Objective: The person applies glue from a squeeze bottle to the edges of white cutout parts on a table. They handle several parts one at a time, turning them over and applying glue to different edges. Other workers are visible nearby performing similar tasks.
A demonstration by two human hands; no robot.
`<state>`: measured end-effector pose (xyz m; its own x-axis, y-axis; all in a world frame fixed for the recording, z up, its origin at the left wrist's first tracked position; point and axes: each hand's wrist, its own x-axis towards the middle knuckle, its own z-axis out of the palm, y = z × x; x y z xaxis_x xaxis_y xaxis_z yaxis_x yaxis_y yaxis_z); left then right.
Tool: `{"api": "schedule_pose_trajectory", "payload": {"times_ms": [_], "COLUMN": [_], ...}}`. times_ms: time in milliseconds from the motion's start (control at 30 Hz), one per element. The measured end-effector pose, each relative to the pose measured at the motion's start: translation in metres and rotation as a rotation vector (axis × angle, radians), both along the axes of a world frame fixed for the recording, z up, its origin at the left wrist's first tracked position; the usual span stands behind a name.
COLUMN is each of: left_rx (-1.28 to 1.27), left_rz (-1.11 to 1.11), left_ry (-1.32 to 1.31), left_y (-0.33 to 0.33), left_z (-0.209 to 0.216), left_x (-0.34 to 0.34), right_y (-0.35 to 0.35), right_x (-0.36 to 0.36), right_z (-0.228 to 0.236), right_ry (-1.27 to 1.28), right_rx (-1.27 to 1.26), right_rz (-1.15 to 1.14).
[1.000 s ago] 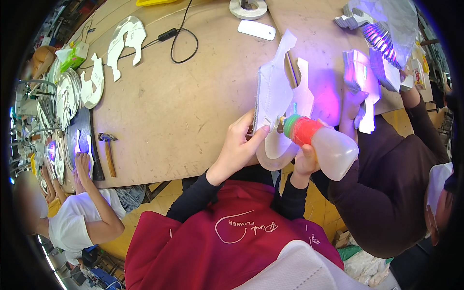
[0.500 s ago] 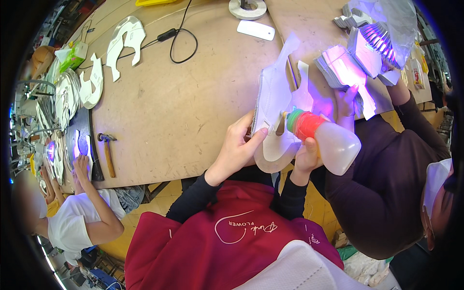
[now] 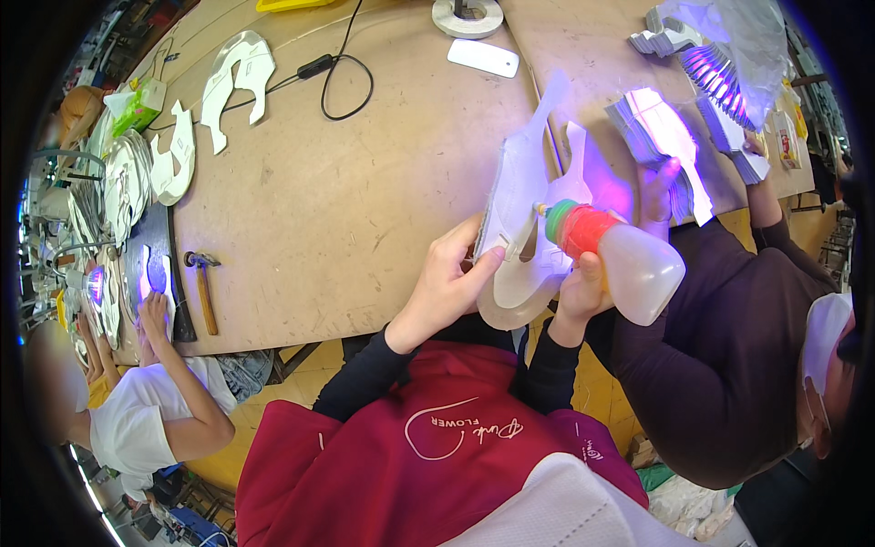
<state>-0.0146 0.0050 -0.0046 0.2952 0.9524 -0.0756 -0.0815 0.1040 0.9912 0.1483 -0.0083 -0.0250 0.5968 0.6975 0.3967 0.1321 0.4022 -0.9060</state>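
Note:
My left hand point(image 3: 448, 276) is closed on the left side of a white U-shaped shoe upper piece point(image 3: 512, 187), its thumb pressed on the top face. The piece is tilted up off the table, two long arms pointing away from me. In my right hand point(image 3: 584, 290) is a translucent squeeze bottle point(image 3: 643, 273) with a green collar and a red band. The bottle lies nearly on its side, its thin nozzle over the inner edge of the piece's left arm. Whether the tip touches the piece I cannot tell.
At right, a co-worker's hands hold stacks of white cut pieces point(image 3: 652, 128) under purple light. On the table point(image 3: 365, 219) lie a hammer point(image 3: 206, 290), a black cable point(image 3: 344, 87), a white phone-like slab point(image 3: 483, 57), a tape roll point(image 3: 467, 16) and loose white pieces point(image 3: 239, 82).
The bottle and the upper piece have shifted slightly in my hands. At right, the co-worker's two stacks have moved apart, the farther one going rightward and nearer.

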Motion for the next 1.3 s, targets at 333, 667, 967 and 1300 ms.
{"api": "schedule_pose_trajectory", "payload": {"times_ms": [333,667,967,1300], "left_rx": [0.036,0.014,0.067,-0.096], "left_rz": [-0.005,-0.061,-0.073,-0.052], "left_ry": [0.026,0.075,0.103,-0.003], "left_y": [-0.001,0.0,0.0,-0.003], "left_z": [-0.001,0.003,0.002,0.0], "left_x": [-0.002,-0.007,-0.007,-0.011], "right_y": [-0.001,0.004,0.01,0.017], "right_x": [0.002,0.007,0.008,0.016], "right_z": [-0.002,-0.005,0.0,-0.004], "right_ry": [0.035,0.056,0.084,0.043], "right_rx": [0.021,0.058,0.057,0.085], "right_rz": [-0.044,-0.028,-0.034,-0.115]}}
